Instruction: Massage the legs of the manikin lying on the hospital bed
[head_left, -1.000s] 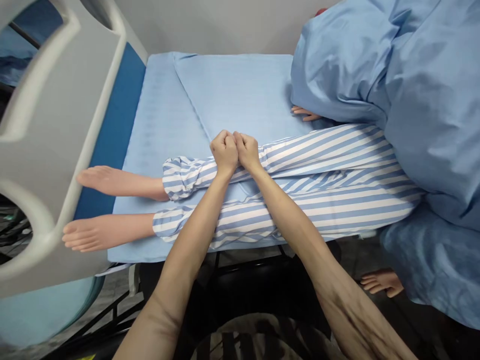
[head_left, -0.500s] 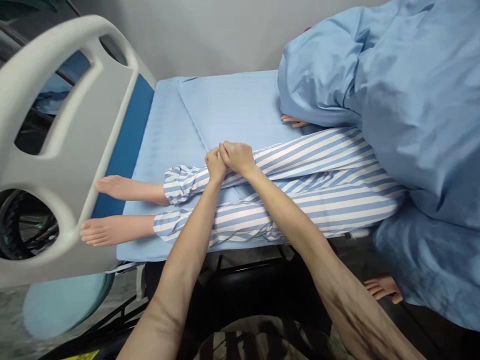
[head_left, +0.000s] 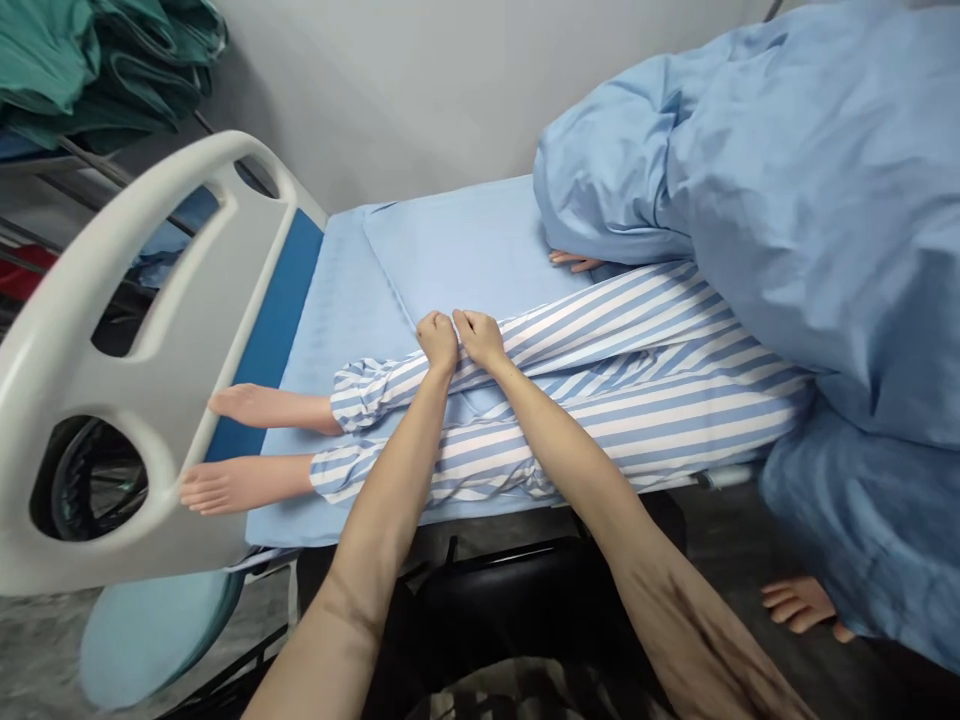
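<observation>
Blue-and-white striped pajama trousers (head_left: 637, 430) cover a mannequin's legs on the bed. The left hand (head_left: 438, 340) and right hand (head_left: 480, 337) rest just apart on them, both curled closed; whether they pinch cloth, I can't tell. Bare feet (head_left: 240, 485) lie near the white footboard (head_left: 150, 370), on a blue sheet (head_left: 352, 310), with a blue duvet (head_left: 787, 170) bunched beyond.

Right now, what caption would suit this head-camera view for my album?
Head view: the left hand and right hand rest on the blue-striped trousers of a manikin on a hospital bed.
</observation>
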